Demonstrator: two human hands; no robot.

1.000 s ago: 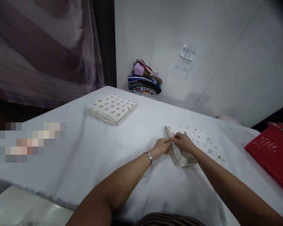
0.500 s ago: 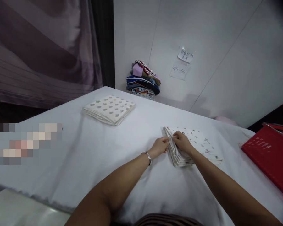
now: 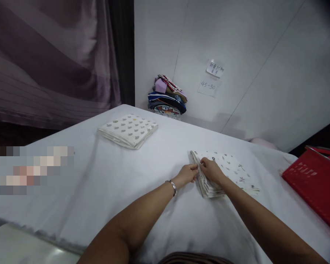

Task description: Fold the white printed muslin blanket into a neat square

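A folded white cloth with small printed motifs (image 3: 231, 168) lies on the white-covered table (image 3: 143, 179), right of centre, its layered edge facing left. My left hand (image 3: 188, 173), with a silver bracelet at the wrist, pinches that layered left edge. Above the same edge, my right hand (image 3: 211, 170) has its thumb and fingers closed on the cloth's upper layers, the wrist lying over the fold. A second folded cloth with grey motifs (image 3: 129, 130) rests farther back on the left, apart from both hands.
A red bag (image 3: 313, 183) stands at the table's right side. Behind the far edge is a stack of folded fabrics (image 3: 167, 97) against the white wall. Paper notes (image 3: 207, 87) are stuck on that wall. A purple curtain (image 3: 44, 55) hangs at left; a blurred patch covers the table's left.
The right hand has shifted very slightly left along the cloth's edge. Both hands stay on the cloth; the whole view has moved down a little.
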